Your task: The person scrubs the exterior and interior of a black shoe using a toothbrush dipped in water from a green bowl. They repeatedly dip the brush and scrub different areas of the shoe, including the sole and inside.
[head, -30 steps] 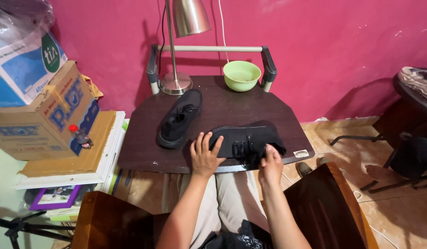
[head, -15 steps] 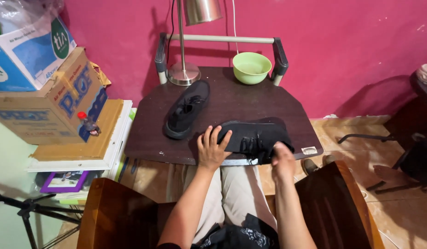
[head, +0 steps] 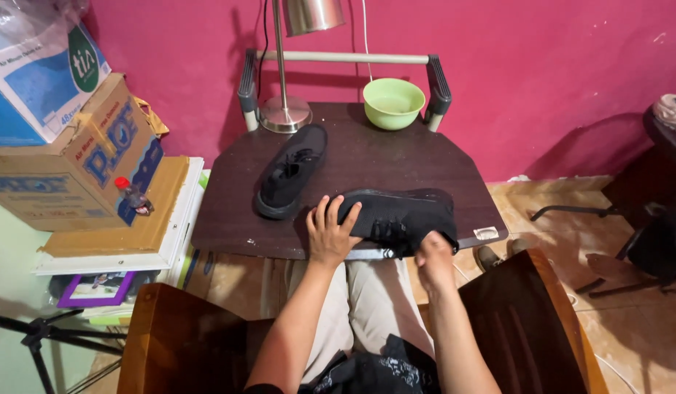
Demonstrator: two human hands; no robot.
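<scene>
the left hand (head: 329,235) lies flat with fingers spread on the toe end of a black fabric lace-up shoe (head: 400,217), pressing rather than clasping it. the right hand (head: 434,257) has its grip clenched on the same shoe's opening end, at the near edge of the dark brown wooden bench (head: 367,157). the shoe lies on its side between the two hands. just beyond the left hand sits a second black shoe (head: 292,171), upright. farther off, past both hands, stand a pale green plastic bowl (head: 393,103) and a silver metal lamp base (head: 284,114).
</scene>
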